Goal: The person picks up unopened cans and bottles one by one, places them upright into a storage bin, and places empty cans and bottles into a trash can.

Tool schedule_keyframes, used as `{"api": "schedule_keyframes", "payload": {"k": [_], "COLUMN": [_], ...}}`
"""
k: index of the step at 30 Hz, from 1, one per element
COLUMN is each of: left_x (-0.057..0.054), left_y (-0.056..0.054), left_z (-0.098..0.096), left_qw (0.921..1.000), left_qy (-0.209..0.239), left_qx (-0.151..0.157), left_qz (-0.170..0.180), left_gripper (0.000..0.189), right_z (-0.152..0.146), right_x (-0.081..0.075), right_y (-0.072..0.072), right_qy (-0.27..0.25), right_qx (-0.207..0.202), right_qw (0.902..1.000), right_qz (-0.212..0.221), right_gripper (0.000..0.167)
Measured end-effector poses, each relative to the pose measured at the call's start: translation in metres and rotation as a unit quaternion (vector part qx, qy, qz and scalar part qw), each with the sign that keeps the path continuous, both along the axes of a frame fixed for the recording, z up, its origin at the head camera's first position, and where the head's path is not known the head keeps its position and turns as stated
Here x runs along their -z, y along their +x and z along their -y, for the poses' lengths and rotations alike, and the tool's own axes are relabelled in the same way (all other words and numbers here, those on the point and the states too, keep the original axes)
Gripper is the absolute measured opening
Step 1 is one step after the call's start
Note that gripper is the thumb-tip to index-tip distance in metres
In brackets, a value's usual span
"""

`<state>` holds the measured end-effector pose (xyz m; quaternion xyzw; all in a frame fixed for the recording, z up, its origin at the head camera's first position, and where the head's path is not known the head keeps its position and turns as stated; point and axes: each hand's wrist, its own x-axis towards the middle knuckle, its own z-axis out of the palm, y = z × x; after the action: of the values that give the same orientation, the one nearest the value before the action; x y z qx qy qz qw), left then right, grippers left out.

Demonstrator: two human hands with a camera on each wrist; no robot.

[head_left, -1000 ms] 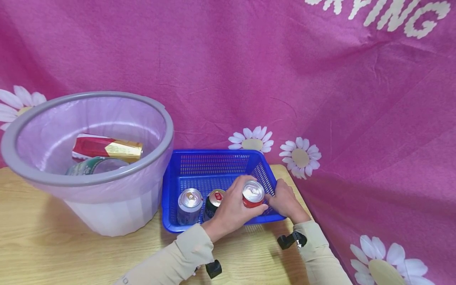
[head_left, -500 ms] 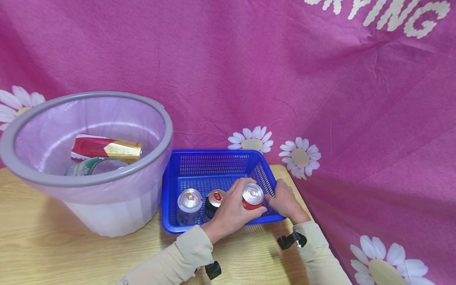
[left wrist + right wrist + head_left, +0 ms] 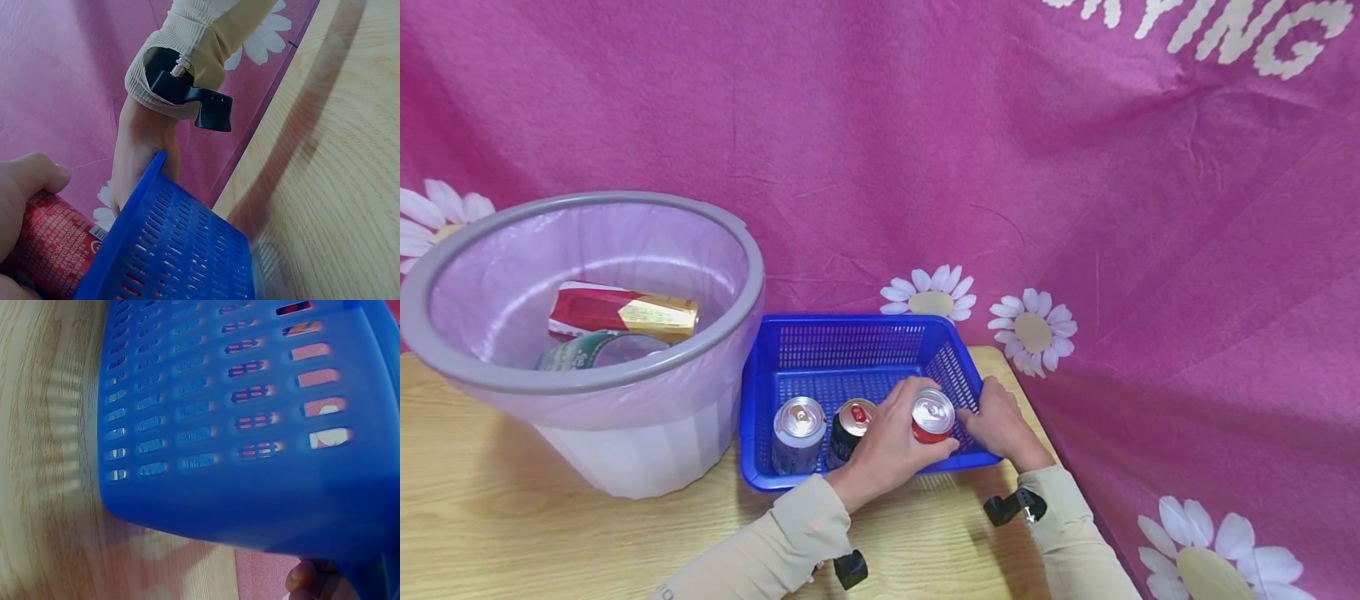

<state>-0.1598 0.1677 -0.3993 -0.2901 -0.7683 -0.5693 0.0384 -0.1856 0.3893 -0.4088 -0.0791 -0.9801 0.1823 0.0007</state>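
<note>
My left hand (image 3: 883, 442) grips a red drink can (image 3: 932, 417) with a silver top, upright in the right part of a blue plastic basket (image 3: 850, 321). White print and a barcode show on the red can (image 3: 59, 247) in the left wrist view. My right hand (image 3: 1000, 425) holds the basket's right rim, its thumb on the inner side; some of its fingers are hidden. Left of my left hand stand a dark can (image 3: 853, 421) with a red tab and a pale silver can (image 3: 799, 429), both upright along the basket's near side.
A large white bin (image 3: 632, 450) with a grey rim and a purple liner stands left of the basket. Inside lie a red and gold can (image 3: 625, 312) and a green-labelled clear bottle (image 3: 598, 350). The wooden table (image 3: 910, 533) ends right of the basket, by a pink cloth (image 3: 850, 150).
My left hand has lowered the red can slightly in the basket. My right hand stays on the rim, and the other cans have not moved.
</note>
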Motion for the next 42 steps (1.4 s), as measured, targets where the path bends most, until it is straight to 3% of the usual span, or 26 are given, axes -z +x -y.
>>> {"api": "schedule_keyframes", "payload": {"k": [6,19,35,42], "left_x": [-0.0008,0.0045,0.0065,0.0056], "left_y": [-0.0001,-0.0005,-0.0048,-0.0034], "left_z": [0.0001,-0.0036,-0.0053,-0.0058], "left_qw": [0.9996,0.9974,0.9945,0.9928], "left_qy": [-0.023,-0.056,-0.098,-0.112], "left_qx": [-0.018,-0.015,0.009,0.002], "left_qz": [-0.002,-0.042,-0.037,-0.040], "left_gripper": [0.063,0.060,0.056,0.056], "right_z": [0.0000,0.0012,0.0002,-0.0010], "right_x": [-0.0007,0.0007,0.0005,0.0009], "right_y": [0.0004,0.0008,0.0005,0.0007], "right_qy": [-0.003,-0.008,-0.010,-0.008], "right_qx": [-0.002,0.002,-0.001,0.000], "right_qw": [1.0000,1.0000,0.9999,1.0000], "right_qz": [-0.001,0.002,-0.009,-0.005], "right_gripper": [0.048,0.049,0.047,0.047]}}
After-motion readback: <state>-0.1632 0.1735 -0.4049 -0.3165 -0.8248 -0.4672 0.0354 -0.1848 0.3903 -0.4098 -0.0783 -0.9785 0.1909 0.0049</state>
